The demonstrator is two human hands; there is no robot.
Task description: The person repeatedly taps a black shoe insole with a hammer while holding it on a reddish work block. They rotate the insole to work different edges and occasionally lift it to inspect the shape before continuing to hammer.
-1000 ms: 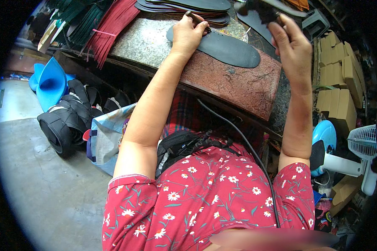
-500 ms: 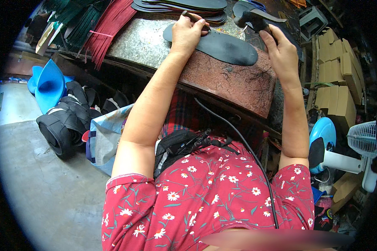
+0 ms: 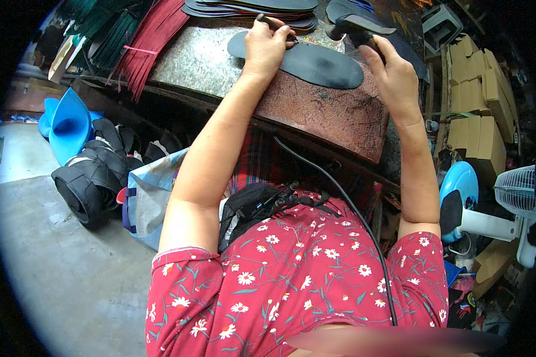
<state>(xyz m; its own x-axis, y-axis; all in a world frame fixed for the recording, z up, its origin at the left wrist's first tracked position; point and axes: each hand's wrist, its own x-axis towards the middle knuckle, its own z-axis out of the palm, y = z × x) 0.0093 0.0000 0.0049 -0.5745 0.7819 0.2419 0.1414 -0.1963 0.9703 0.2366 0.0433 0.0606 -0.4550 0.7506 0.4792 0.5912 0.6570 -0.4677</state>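
A black shoe sole lies flat on the worktop, its length running left to right. My left hand is closed round a dark punch and rests over the sole's far left part. The punch's tip is hidden by my fingers. Small holes show in the sole beside them. To the right, my right hand grips the dark handle of a hammer. Its metal head is raised beyond the sole's right part, apart from the punch.
Behind the sole lies a stack of flat soles. Bundles of red strips and dark green strips hang at the left. The reddish work slab has a near edge facing me. Cardboard boxes and a fan stand right.
The hammer and my right hand have shifted slightly left and nearer to me relative to the sole. My left hand keeps its place on the sole with the punch.
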